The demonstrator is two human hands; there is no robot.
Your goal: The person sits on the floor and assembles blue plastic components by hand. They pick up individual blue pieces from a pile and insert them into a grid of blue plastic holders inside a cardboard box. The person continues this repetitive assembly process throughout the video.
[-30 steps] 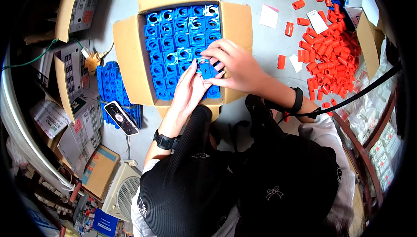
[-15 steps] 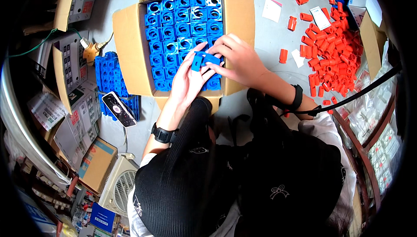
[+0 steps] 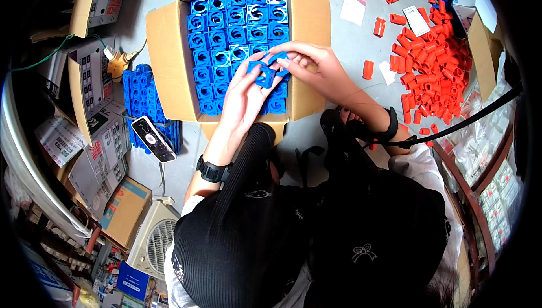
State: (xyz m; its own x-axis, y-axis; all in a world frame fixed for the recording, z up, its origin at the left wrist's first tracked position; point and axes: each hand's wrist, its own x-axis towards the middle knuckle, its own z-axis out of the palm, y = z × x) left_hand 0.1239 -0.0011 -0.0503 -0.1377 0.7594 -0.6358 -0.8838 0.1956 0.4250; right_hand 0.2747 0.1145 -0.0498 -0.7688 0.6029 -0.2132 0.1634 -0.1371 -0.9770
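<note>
Both hands meet over the near right part of an open cardboard box [image 3: 169, 54]: the left hand [image 3: 244, 91] is closed round a blue plastic part [image 3: 263, 74], fingers curled on its left side, and the right hand [image 3: 309, 65] pinches the same part's far right edge between thumb and fingertips, so the part is held clear above the box's contents, touched by both hands. That box, the largest container, lies on the grey floor [image 3: 339, 26] with its four flaps folded out, and it is packed with like blue square parts [image 3: 231, 20] with round holes, standing in tidy rows, about five across; the full count is hidden by the hands. Right of it a big loose heap of orange-red plastic caps [image 3: 435, 60] spreads over the floor, far too many to count, with some five strays lying apart toward the box. A second, smaller carton [image 3: 480, 43] stands at the far right edge of that heap; its contents cannot be seen. Left of the box sits one stack of blue parts [image 3: 144, 96], several rows, and against its near side lies one dark remote control [image 3: 154, 139]. Each wrist wears one black band: a watch [image 3: 212, 170] on the left, a strap [image 3: 389, 127] on the right.
</note>
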